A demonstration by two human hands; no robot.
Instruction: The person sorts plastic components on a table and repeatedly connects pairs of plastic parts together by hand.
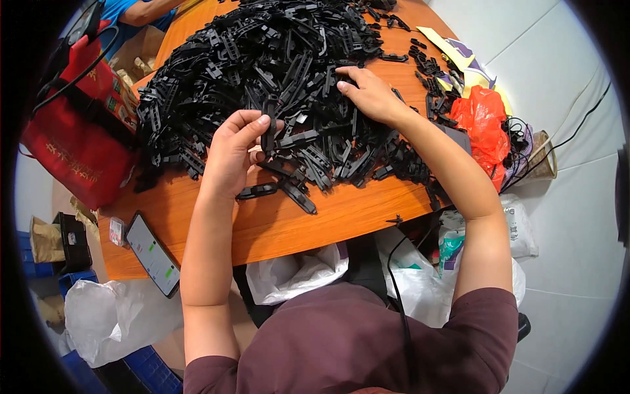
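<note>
My left hand point(231, 148) pinches a slim black plastic part point(268, 125) between thumb and fingers and holds it upright at the near side of a large pile of similar black plastic parts point(216, 72). The pile covers much of the wooden table. Over the pile's right side, my right hand point(373, 95) reaches in with thumb and index finger apart; nothing shows between them. Its other fingers are partly hidden. Several loose black parts point(298, 196) lie on the wood just below my left hand.
A red bag point(79, 131) stands at the left, with a phone point(153, 253) on the table's near left edge. An orange-red plastic bag point(482, 121) and cables lie at the right. White plastic bags point(298, 269) hang below the front edge. Another person's arm point(149, 12) is at the far left.
</note>
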